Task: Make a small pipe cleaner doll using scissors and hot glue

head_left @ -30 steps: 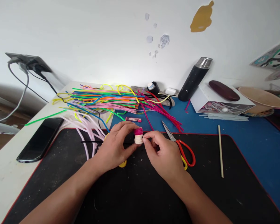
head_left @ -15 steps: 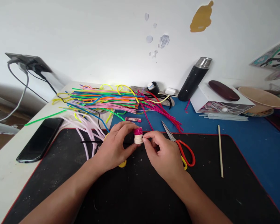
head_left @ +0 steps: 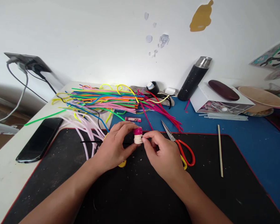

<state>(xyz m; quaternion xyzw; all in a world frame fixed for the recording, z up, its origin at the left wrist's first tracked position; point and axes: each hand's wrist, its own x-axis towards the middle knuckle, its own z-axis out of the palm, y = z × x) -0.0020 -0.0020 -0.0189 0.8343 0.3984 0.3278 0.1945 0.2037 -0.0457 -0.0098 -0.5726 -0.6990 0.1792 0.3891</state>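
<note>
Over the black mat, my left hand (head_left: 116,141) is closed on a small roll of coiled pipe cleaner (head_left: 138,139), magenta on top and cream below, held between thumb and fingers. My right hand (head_left: 164,152) pinches at the roll's right side; a tiny dark bit shows at its fingertips, too small to name. A black pipe cleaner (head_left: 91,142) runs left to right behind my left hand. Part of a yellow piece (head_left: 122,164) shows beneath that hand. Scissors with red and yellow handles (head_left: 188,152) lie just beyond my right hand.
Many coloured pipe cleaners (head_left: 105,99) are heaped at the back, with pale pink ones (head_left: 88,129) spilling onto the mat. A phone (head_left: 39,140) lies left, a thin stick (head_left: 220,152) right. A black flask (head_left: 193,79) stands beside a white box (head_left: 200,98).
</note>
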